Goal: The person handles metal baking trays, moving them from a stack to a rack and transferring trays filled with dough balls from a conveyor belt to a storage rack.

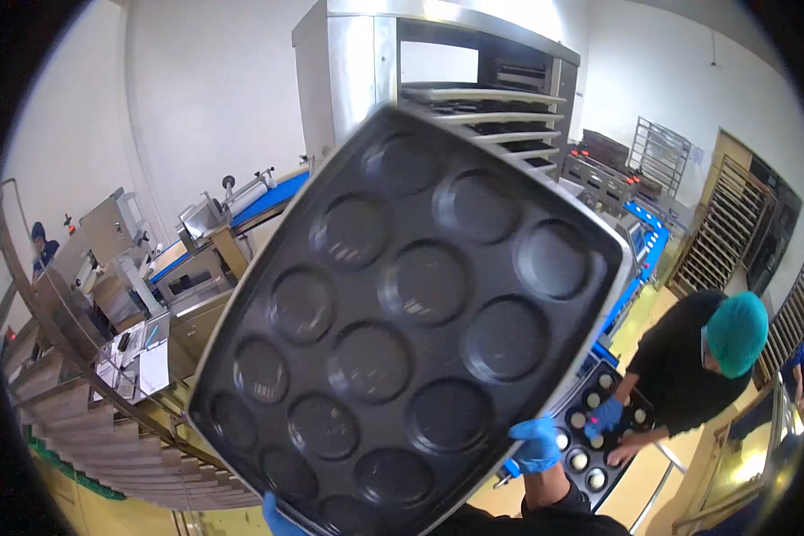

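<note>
A large dark baking tray point(442, 355) with several round, shallow moulds is held up tilted, filling the middle of the view. Its moulds hold nothing. My right hand point(537, 445), in a blue glove, grips the tray's lower right rim. At the lower left corner my left hand point(280, 517), also gloved in blue, holds the edge; most of it is cut off by the picture's rim or hidden behind the tray.
A co-worker point(690, 368) in a green hair net leans over another mould tray point(593, 439) with dough balls at my right. Beyond my tray stands a steel rack cabinet point(352, 74) with stacked trays. Blue conveyor belts point(268, 197) run at left and right; papers point(154, 367) lie left.
</note>
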Tool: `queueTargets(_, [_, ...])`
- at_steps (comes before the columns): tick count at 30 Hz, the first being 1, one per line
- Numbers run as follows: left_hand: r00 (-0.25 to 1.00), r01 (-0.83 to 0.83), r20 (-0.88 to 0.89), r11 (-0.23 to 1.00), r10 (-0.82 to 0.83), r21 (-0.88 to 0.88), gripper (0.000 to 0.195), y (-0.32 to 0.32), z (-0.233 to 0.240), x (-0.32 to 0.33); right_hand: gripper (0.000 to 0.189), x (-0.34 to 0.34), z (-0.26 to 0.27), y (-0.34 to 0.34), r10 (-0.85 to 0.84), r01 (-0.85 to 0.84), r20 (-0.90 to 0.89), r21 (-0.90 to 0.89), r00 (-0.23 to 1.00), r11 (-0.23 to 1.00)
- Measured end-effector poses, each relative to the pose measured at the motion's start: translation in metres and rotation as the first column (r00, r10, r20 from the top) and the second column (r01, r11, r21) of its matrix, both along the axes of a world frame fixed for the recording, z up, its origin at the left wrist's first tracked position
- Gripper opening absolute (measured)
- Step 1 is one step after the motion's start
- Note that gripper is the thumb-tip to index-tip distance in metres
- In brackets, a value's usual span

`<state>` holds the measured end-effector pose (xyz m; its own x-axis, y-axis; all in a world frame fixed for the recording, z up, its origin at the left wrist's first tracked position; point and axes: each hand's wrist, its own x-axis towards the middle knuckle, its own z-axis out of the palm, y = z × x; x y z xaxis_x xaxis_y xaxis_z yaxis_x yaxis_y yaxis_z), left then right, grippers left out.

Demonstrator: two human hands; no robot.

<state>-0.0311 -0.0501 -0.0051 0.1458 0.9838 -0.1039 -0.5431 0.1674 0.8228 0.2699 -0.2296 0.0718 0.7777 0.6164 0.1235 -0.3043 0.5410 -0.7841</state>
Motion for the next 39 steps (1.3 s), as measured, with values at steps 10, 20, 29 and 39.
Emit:
queueTargets(10, [0.852,0.449,0.009,0.740,-0.523,0.500,0.075,-0.008,0.186,0.230,0.044,0.233,0.058,-0.060,-0.265,0.266,-0.081,0.540,0.961,0.799])
queueTargets(20, [0.778,0.470,-0.070,0.504,-0.625,0.725,0.035,0.040,0.320,0.446,0.026,0.427,0.192,-0.038,-0.273,0.205,0.071,0.487,0.960,0.849])
queueTargets(29, [0.708,0.538,0.058,0.592,-0.703,0.600,0.014,0.112,0.348,0.519,0.027,0.509,0.242,0.038,-0.092,0.014,0.188,0.379,0.978,0.925])
queueTargets(39, [0.709,0.540,0.146,0.665,-0.690,0.516,0.008,0.155,0.368,0.552,0.031,0.537,0.279,0.103,-0.043,-0.039,0.189,0.412,0.981,0.910])
